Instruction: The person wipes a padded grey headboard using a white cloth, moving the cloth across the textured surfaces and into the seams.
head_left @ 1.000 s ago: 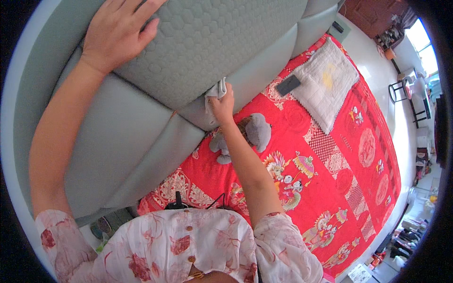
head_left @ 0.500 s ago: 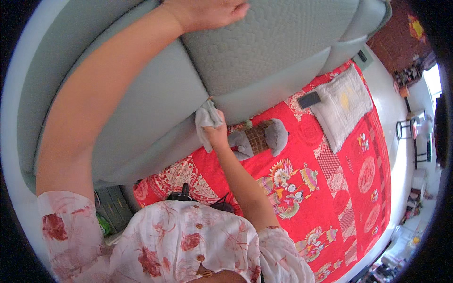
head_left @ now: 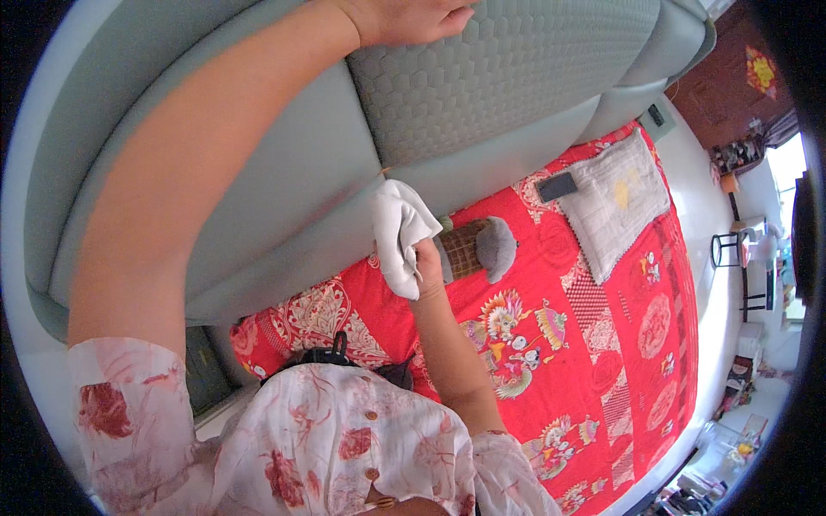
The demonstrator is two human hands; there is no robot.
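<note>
"Two hands are in view. Report from the left."

"Left arm [head_left: 172, 189]: raised across the padded headboard [head_left: 284, 163]. Left hand [head_left: 411, 19]: at the upper edge of the view, partly cut off, fingers curled. Contact with the padded headboard cannot be determined, nor whether the fingers enclose anything."

"Why the raised position?"

"Probably for balance while the body leans in; the view does not confirm this."

"Next item?"

"White cloth [head_left: 396, 236]: in front of the lower edge of the padded headboard, above the bed. Right hand [head_left: 429, 265]: clamped on the white cloth at its right side, with the bulk bunched beyond the fingers. This grip presumably places a thick layer of fabric ahead of the knuckles."

"And further right?"

"Plush toy [head_left: 467, 248]: on its side or back, just beside the right hand on the red bedspread [head_left: 551, 400]. Partly hidden, so contact is unconfirmed. Dark phone [head_left: 557, 187]: flat at the near edge of the white pad [head_left: 602, 232]. The level, soft support likely prevents sliding."
</note>
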